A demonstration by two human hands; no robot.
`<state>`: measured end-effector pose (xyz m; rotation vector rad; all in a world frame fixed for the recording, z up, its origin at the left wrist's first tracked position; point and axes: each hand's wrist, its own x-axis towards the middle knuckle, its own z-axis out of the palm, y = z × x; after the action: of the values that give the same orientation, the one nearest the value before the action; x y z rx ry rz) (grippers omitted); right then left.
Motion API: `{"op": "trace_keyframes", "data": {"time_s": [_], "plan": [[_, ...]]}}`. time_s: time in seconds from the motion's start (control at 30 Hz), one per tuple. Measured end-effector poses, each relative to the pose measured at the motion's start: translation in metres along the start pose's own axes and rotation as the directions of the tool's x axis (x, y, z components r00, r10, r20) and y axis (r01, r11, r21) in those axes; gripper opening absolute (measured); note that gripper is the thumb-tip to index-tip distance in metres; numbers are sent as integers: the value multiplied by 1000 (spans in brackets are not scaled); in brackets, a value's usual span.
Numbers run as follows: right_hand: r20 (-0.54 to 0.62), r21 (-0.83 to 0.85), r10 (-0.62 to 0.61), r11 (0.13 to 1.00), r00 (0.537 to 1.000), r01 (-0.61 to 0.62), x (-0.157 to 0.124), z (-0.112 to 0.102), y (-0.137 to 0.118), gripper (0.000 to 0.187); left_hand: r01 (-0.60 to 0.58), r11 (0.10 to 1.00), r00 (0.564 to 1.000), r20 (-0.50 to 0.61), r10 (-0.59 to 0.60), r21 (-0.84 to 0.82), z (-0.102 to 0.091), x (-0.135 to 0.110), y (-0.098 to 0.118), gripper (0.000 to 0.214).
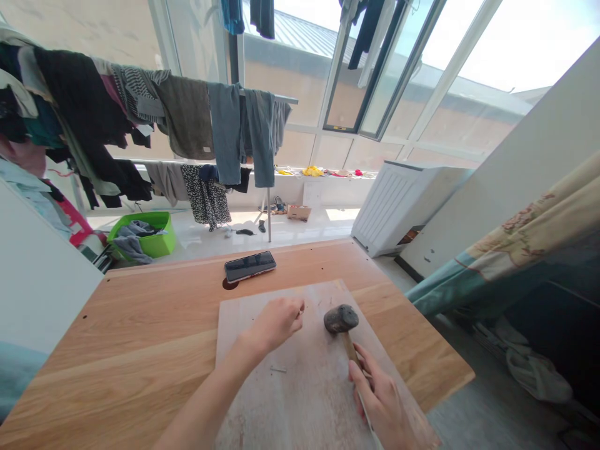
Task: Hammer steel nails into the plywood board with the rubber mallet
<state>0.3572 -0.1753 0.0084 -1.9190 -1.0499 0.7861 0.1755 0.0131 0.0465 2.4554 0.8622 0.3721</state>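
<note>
Head view: the right hand (382, 397) is clamped around the handle of the hammer (341, 319), whose head rests on the wooden board (300, 400) on the desk (140, 325). The left hand (276, 322) pinches a small nail (302, 307) just beside the hammer head. A phone (250, 265) lies beyond the board.

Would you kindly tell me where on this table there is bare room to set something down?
The widest bare patch is the table left of the board, out to its left edge. A narrower strip lies right of the board. The board itself is crowded: left hand, right hand gripping the hammer, a loose nail.
</note>
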Motion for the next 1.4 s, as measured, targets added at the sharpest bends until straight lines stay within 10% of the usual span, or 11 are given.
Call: {"op": "trace_keyframes", "data": {"time_s": [0.37, 0.6, 0.83, 1.4], "plan": [[5, -18, -5, 1000, 1000, 5, 1, -1, -1, 65, -54, 966, 997, 73, 37, 253, 15, 35, -1, 27], [35, -27, 19, 999, 999, -18, 0, -1, -1, 66, -93, 993, 996, 25, 91, 79, 22, 41, -3, 29], [62, 44, 37, 998, 997, -40, 1, -1, 7, 69, -30, 897, 982, -180, -55, -441, 45, 37, -26, 27], [-14, 130, -122, 984, 992, 123, 25, 13, -39, 67, -17, 851, 977, -190, -98, -525, 45, 36, -26, 23]]}}
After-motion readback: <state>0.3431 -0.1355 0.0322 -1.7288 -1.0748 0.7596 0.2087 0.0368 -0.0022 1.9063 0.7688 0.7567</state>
